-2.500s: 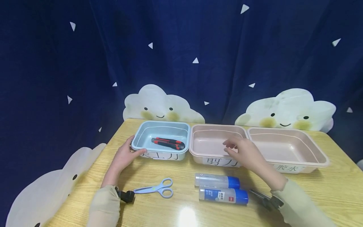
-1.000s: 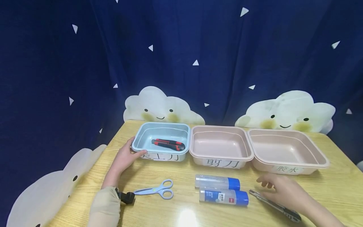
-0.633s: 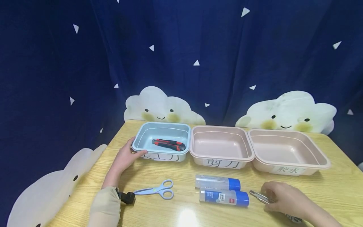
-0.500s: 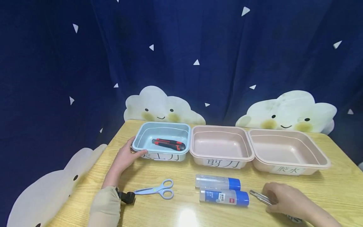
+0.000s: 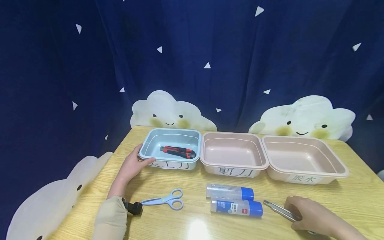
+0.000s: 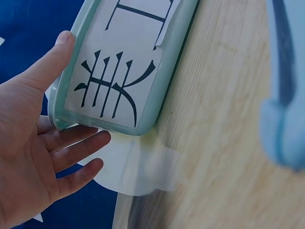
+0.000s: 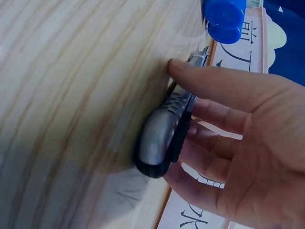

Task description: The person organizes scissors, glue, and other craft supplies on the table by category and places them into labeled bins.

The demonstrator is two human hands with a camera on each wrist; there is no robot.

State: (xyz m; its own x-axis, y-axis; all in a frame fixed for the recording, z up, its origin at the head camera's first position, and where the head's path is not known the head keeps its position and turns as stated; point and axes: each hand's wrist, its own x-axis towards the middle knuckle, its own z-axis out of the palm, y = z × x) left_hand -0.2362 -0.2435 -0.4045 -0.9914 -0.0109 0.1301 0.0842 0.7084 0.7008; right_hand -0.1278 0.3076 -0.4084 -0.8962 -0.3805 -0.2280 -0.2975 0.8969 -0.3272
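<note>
My left hand (image 5: 132,165) holds the left front corner of the light blue bin (image 5: 171,134), thumb on the front rim and fingers at its side. Inside that bin lies a red-and-black utility knife (image 5: 179,152). At the right front, my right hand (image 5: 313,215) grips a silver-grey utility knife (image 5: 279,210), whose blade end points toward the glue. The right wrist view shows the thumb on one side of this knife (image 7: 159,136) and the fingers on the other; its black butt end sticks out. Whether it touches the table is hard to tell.
Two pink bins, the middle one (image 5: 234,171) and the right one (image 5: 304,179), stand beside the blue bin. Two blue-capped glue bottles (image 5: 223,191) (image 5: 237,207) lie in front of them. Light blue scissors (image 5: 166,200) lie near my left forearm.
My right hand has come from above the middle bin down to the silver-grey utility knife and taken hold of it, lately shifting slightly rightward. My left hand stays on the blue bin.
</note>
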